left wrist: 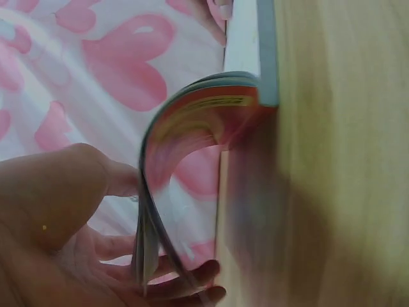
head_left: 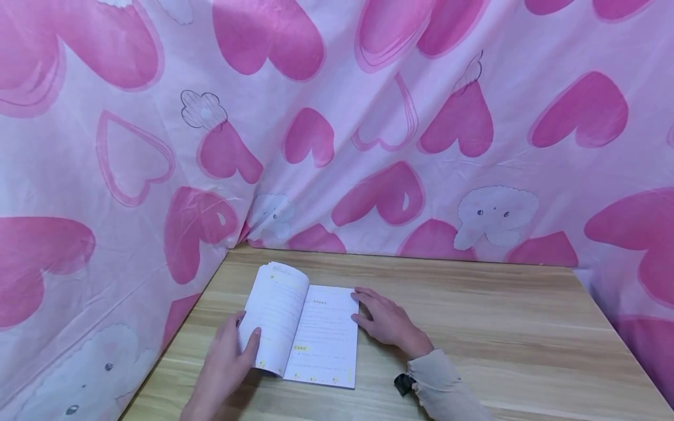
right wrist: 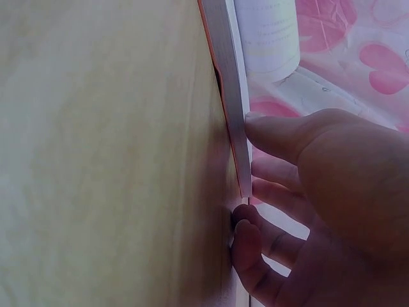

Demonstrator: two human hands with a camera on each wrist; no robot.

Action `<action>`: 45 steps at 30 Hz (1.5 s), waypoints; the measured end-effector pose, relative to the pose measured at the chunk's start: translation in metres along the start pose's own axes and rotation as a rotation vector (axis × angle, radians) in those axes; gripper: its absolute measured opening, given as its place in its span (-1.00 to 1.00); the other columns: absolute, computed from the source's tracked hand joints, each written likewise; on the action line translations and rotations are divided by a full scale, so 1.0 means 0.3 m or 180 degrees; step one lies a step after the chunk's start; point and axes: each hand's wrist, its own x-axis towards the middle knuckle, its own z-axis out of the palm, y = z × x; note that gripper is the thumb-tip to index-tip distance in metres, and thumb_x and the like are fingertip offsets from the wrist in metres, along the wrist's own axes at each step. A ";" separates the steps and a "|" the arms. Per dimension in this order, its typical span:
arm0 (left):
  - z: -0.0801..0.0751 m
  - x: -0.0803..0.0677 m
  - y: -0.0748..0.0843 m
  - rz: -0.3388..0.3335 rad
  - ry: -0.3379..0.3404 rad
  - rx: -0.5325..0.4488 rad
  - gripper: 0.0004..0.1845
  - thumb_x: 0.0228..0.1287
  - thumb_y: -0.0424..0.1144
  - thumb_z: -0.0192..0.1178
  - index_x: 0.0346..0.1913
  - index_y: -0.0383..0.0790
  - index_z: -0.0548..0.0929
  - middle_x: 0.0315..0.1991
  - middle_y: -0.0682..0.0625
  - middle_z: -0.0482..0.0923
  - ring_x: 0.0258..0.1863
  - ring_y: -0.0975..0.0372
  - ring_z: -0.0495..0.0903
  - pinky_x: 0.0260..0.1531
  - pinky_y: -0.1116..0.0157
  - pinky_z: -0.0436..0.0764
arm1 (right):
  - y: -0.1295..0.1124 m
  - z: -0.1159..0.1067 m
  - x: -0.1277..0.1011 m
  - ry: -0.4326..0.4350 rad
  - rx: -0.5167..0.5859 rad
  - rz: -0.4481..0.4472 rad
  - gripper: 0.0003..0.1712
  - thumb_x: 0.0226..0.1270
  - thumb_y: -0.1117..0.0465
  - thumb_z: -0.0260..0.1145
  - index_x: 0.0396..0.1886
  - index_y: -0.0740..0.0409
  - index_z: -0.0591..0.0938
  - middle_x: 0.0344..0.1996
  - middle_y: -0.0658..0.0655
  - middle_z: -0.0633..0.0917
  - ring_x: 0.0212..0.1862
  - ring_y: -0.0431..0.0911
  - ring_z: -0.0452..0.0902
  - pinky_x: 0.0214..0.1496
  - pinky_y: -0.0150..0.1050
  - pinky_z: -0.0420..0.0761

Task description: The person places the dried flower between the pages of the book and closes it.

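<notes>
An open book (head_left: 321, 339) lies on the table, its right half flat and its left half lifted and curved. My left hand (head_left: 226, 356) grips that raised half at its outer edge, thumb on the printed page and fingers behind the cover. In the left wrist view the bent cover (left wrist: 185, 128) arches up from the spine, and the left hand (left wrist: 77, 217) holds its free end. Along the book's right edge rests my right hand (head_left: 387, 318), fingers loosely bent. The right wrist view has the right thumb (right wrist: 275, 134) touching the page block (right wrist: 236, 96), with the other fingers beside it.
The wooden table (head_left: 500, 327) extends to the right of the book. A pink heart-patterned cloth (head_left: 368, 134) hangs behind the table and along its sides. A small black object (head_left: 404, 384) sits at the right sleeve's cuff.
</notes>
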 end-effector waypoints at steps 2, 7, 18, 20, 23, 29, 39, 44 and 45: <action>-0.013 -0.001 0.009 0.0065 0.0084 0.0010 -0.43 0.51 -0.23 0.32 0.41 -0.48 0.48 0.25 -0.45 0.59 0.23 -0.23 0.63 0.21 -0.25 0.61 | 0.001 0.000 -0.001 0.0006 -0.0001 0.0000 -0.31 0.60 -0.06 0.37 0.61 -0.04 0.49 0.66 0.03 0.41 0.66 0.08 0.35 0.55 0.30 0.47; -0.047 0.003 0.037 0.0359 0.0429 0.0049 -0.53 0.36 -0.44 0.37 0.31 -0.42 0.61 0.15 -0.40 0.65 0.11 -0.21 0.70 0.06 -0.21 0.66 | 0.004 0.000 -0.001 0.0023 -0.0024 -0.0009 -0.32 0.60 -0.07 0.37 0.61 -0.04 0.49 0.65 0.03 0.42 0.65 0.08 0.36 0.54 0.30 0.48; -0.077 0.001 0.148 0.0987 0.0881 -0.0202 -0.55 0.13 -0.61 0.40 0.12 -0.32 0.82 0.13 -0.11 0.80 0.04 -0.02 0.81 0.03 0.74 0.41 | 0.009 -0.004 -0.006 0.0019 0.0018 -0.0039 -0.33 0.60 -0.03 0.37 0.60 0.02 0.50 0.65 0.06 0.43 0.66 0.10 0.34 0.57 0.29 0.45; -0.068 -0.005 0.176 0.1060 0.0832 -0.0282 -0.54 0.14 -0.62 0.39 0.13 -0.31 0.82 0.14 -0.10 0.79 -0.03 0.06 0.80 -0.10 0.72 0.52 | 0.010 -0.005 -0.006 0.0019 0.0042 -0.0056 -0.32 0.60 -0.03 0.38 0.60 0.02 0.50 0.65 0.06 0.43 0.66 0.10 0.34 0.57 0.30 0.45; -0.048 -0.015 0.216 0.1083 0.0649 -0.0469 -0.54 0.19 -0.62 0.37 0.17 -0.32 0.79 0.20 -0.10 0.76 -0.06 0.15 0.78 -0.32 0.59 0.67 | 0.012 -0.006 -0.006 0.0006 0.0054 -0.0071 -0.32 0.60 -0.03 0.37 0.61 0.01 0.49 0.65 0.05 0.42 0.67 0.10 0.33 0.57 0.30 0.45; 0.008 -0.035 0.272 0.1178 0.0326 -0.0893 -0.55 0.25 -0.63 0.33 0.20 -0.37 0.76 0.28 -0.12 0.71 -0.01 0.11 0.82 -0.32 0.46 0.78 | 0.014 -0.011 -0.007 -0.0014 0.0066 -0.0055 -0.32 0.61 -0.05 0.35 0.62 -0.04 0.48 0.67 0.02 0.40 0.68 0.07 0.31 0.61 0.26 0.42; 0.122 -0.041 0.322 0.1240 -0.0360 -0.0899 -0.53 0.27 -0.56 0.34 0.24 -0.23 0.78 0.35 0.02 0.69 0.26 0.12 0.72 -0.04 0.39 0.79 | 0.016 -0.017 -0.006 -0.0006 0.0102 -0.0114 -0.33 0.61 -0.04 0.36 0.61 0.00 0.49 0.66 0.06 0.41 0.67 0.10 0.32 0.61 0.26 0.41; 0.181 -0.037 0.331 0.1182 -0.0885 -0.0716 -0.55 0.34 -0.48 0.34 0.26 -0.18 0.77 0.36 0.02 0.70 0.34 0.14 0.68 0.19 0.21 0.76 | 0.021 -0.012 -0.003 0.0051 0.0115 -0.0181 -0.31 0.58 -0.01 0.39 0.60 0.03 0.49 0.64 0.12 0.44 0.65 0.14 0.36 0.59 0.27 0.43; 0.191 -0.037 0.334 0.1144 -0.0981 -0.0658 -0.56 0.36 -0.45 0.35 0.27 -0.16 0.77 0.36 0.04 0.69 0.35 0.16 0.67 0.22 0.19 0.75 | 0.022 -0.011 -0.002 0.0069 0.0122 -0.0194 -0.30 0.57 -0.01 0.40 0.60 0.04 0.49 0.64 0.13 0.44 0.64 0.15 0.37 0.59 0.27 0.43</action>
